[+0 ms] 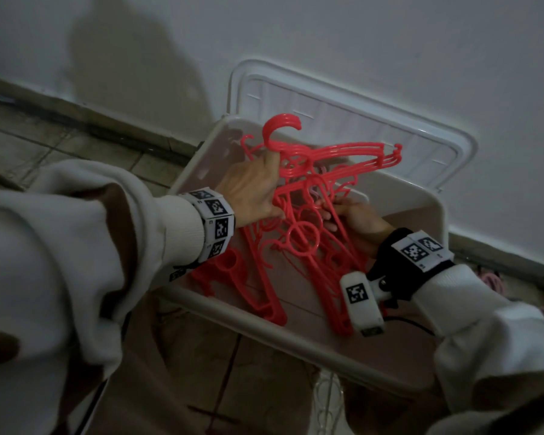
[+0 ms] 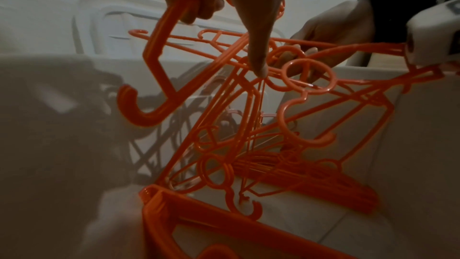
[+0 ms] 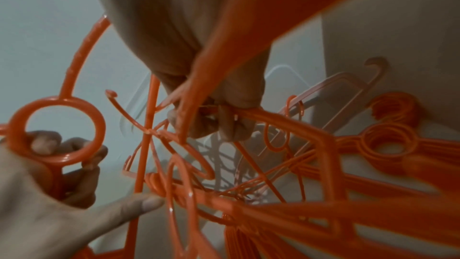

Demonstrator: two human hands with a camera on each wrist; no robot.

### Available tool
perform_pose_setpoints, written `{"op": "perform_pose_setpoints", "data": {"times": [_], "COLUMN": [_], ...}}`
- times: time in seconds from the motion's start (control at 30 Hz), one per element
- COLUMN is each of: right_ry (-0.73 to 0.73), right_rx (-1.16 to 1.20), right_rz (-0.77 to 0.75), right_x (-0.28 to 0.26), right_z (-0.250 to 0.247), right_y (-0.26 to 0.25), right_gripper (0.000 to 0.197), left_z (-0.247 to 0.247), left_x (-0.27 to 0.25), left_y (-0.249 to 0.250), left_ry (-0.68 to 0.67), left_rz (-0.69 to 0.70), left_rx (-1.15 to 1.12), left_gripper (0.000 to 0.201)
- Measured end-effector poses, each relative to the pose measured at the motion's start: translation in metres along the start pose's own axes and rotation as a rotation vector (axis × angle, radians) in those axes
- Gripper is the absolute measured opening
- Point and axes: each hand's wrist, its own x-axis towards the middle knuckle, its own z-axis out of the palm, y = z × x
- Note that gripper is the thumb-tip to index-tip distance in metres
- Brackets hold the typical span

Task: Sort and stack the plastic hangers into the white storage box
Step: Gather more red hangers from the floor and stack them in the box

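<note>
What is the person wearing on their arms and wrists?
Both arms wear baggy cream sleeves with ribbed cuffs. The left wrist has a white band of black-and-white square code tags. The right wrist has a black strap with similar tags, plus a small white camera block with a thin black cable.

a clear lid (image 1: 352, 120) leans against the white wall (image 1: 390, 42) above tiled floor (image 1: 60, 142).

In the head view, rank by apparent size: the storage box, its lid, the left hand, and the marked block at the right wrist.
1. Storage box, largest.
2. Lid leaning on the wall behind it; partly hidden by the box, so its full size is unsure.
3. Left hand.
4. Marked block, smallest, though not far below the hand.
</note>
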Motion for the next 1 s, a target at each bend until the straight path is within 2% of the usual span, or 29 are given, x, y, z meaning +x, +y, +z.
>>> {"op": "perform_pose_setpoints", "data": {"times": [0.23, 0.37, 0.53, 0.73, 0.87, 1.0], "right_ry": [0.026, 0.015, -0.012, -0.060, -0.018, 0.064], "right_rx": [0.026, 0.062, 0.081, -0.036, -0.039, -0.064], "right_rz": [0.025, 0.036, 0.066, 0.094, 0.096, 0.109], "right_x": [-0.001, 0.000, 0.002, -0.003, -0.001, -0.001], "right_z": [-0.005, -0.005, -0.007, -0.008, -0.009, -0.016], "right_y": [0.005, 0.006, 0.007, 0.007, 0.009, 0.006], "right_gripper": [0.028, 0.028, 0.028, 0.029, 0.028, 0.024], "left_z": [0.001, 0.001, 0.000, 0.000, 0.002, 0.001], "left_x": [0.001, 0.000, -0.001, 0.006, 0.010, 0.018], "left_y": [0.004, 0.005, 0.006, -0.003, -0.004, -0.011], "left_ry": [-0.022, -0.030, -0.042, 0.000, 0.006, 0.023], "left_rz": [0.083, 0.109, 0.172, 0.143, 0.097, 0.077], "left_rx": [0.137, 0.150, 0.220, 0.149, 0.133, -0.056], "left_gripper": [0.090, 0.098, 0.071, 0.072, 0.077, 0.088]}}
